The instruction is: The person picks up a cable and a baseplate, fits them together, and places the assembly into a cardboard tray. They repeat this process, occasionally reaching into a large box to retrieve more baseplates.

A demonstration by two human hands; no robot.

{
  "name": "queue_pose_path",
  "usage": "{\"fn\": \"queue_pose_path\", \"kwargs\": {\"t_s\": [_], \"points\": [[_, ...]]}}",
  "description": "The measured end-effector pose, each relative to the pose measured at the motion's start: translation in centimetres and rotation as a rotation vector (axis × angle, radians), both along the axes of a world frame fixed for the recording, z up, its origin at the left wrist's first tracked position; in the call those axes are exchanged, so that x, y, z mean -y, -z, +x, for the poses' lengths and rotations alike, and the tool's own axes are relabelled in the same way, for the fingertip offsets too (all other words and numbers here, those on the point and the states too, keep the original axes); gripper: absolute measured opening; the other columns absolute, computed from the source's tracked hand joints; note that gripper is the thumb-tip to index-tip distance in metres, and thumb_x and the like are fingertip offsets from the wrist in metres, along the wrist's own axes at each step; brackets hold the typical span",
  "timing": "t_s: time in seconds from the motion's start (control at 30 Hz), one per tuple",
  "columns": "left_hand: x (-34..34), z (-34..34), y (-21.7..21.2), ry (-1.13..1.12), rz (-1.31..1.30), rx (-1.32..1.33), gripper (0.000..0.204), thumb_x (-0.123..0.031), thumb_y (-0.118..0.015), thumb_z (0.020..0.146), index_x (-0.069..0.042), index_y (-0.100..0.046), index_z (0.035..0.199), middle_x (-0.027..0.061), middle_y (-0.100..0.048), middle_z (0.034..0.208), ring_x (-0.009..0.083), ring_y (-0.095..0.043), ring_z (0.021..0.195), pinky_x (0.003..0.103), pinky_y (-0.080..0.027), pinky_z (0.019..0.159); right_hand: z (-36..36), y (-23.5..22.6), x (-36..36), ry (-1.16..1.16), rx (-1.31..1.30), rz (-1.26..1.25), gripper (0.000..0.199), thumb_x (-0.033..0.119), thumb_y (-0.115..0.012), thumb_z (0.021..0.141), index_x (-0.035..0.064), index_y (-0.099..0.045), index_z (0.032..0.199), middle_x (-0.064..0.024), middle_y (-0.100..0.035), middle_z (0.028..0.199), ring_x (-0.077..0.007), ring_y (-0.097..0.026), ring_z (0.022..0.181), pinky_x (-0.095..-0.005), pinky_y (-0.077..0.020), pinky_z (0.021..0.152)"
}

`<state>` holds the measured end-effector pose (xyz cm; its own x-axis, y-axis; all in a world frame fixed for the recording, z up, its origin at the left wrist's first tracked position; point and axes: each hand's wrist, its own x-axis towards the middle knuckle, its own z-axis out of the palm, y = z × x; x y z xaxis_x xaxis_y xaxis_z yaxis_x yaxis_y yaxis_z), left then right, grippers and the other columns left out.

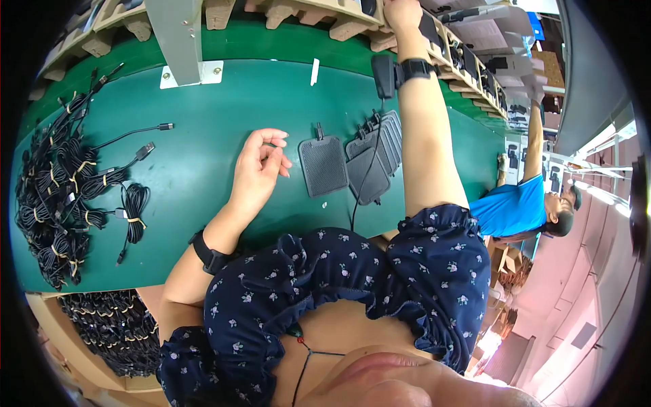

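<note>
Black textured panels (pixel 324 166) lie on a green table (pixel 196 156) in front of a person wearing a dark flowered top (pixel 346 264). Nearest, at lower left below the table edge, a cardboard box (pixel 51 325) holds rows of bundled black cables (pixel 115 332).

On the table, one panel lies at the left of the group; the others overlap at its right. A thin black cord (pixel 367 173) crosses over them, seemingly from the device (pixel 384 76) on the right wrist. If that arm pulls back sharply, the cord could catch a panel's edge and drag the pile askew.

Left of the panels, the left hand (pixel 261 163) is empty, fingers loosely curled and apart from everything. Further left, a tangled cable heap (pixel 57 183) spreads; loose ends could hook together if one were tugged.

Farther away, the right hand (pixel 403 13) stretches to a tan tray (pixel 356 26) at the top edge. Its fingers are cut off, so I cannot tell whether they grip anything; reaching blind could knock a neighbouring piece. Beyond, at right, is a co-worker in blue (pixel 512 207).
</note>
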<state>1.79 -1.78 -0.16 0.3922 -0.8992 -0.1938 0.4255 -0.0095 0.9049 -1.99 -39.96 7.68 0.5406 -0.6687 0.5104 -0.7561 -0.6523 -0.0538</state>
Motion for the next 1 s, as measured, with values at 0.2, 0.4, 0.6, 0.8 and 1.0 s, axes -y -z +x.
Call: {"fn": "queue_pose_path", "kwargs": {"t_s": [0.2,0.4,0.6,0.8,1.0], "points": [[0.5,0.6,0.7,0.0,-0.037,0.057,0.016,0.003,-0.044,0.086,0.0,-0.048,0.102,0.0081,-0.049,0.093,0.0108,-0.056,0.064,0.022,-0.047,0.054,0.0,-0.9,-0.9,-0.066,-0.166,0.042,0.015,0.007,-0.048,0.074,0.0035,-0.059,0.084,-0.0211,-0.059,0.08,-0.038,-0.056,0.079,-0.045,-0.0447,0.07],[1.0,1.1,1.3,0.019,-0.031,0.045,0.018,-0.001,-0.044,0.088,0.0,-0.047,0.106,0.0085,-0.05,0.095,0.0113,-0.055,0.064,0.021,-0.045,0.057,-4.5,-3.9,-13.7,-0.58,-0.314,-0.019,0.033,0.024,-0.069,0.069,0.0093,-0.061,0.097,-0.0123,-0.061,0.093,-0.0254,-0.057,0.09,-0.033,-0.0453,0.076],[1.1,1.3,2.0,-0.037,-0.076,0.092,0.013,-0.002,-0.046,0.087,-0.001,-0.05,0.1,0.0074,-0.051,0.089,0.0109,-0.057,0.06,0.022,-0.048,0.052,-10.7,1.7,-26.0,-0.753,-0.729,0.573,0.091,0.039,-0.074,0.054,0.0228,-0.033,0.133,-0.0126,-0.016,0.143,-0.0363,-0.014,0.132,-0.0568,-0.0194,0.102],[1.4,1.9,2.1,-0.034,-0.068,0.129,0.013,-0.003,-0.046,0.088,-0.001,-0.05,0.1,0.0078,-0.052,0.088,0.0107,-0.057,0.06,0.022,-0.048,0.052,-10.5,2.3,-24.5,-0.811,-0.634,0.535,0.07,0.023,-0.069,0.069,0.0164,-0.036,0.131,-0.0128,-0.022,0.141,-0.0362,-0.019,0.13,-0.0476,-0.0249,0.104],[1.2,1.6,2.8,-0.05,-0.076,0.107,0.012,-0.002,-0.045,0.088,-0.001,-0.05,0.099,0.0072,-0.052,0.086,0.0105,-0.057,0.06,0.022,-0.048,0.052,-6.3,-1.0,-18.7,-0.622,-0.179,0.334,0.029,0.003,-0.053,0.078,0.0073,-0.058,0.106,-0.0103,-0.063,0.099,-0.0247,-0.061,0.092,-0.0318,-0.0498,0.079]]}}
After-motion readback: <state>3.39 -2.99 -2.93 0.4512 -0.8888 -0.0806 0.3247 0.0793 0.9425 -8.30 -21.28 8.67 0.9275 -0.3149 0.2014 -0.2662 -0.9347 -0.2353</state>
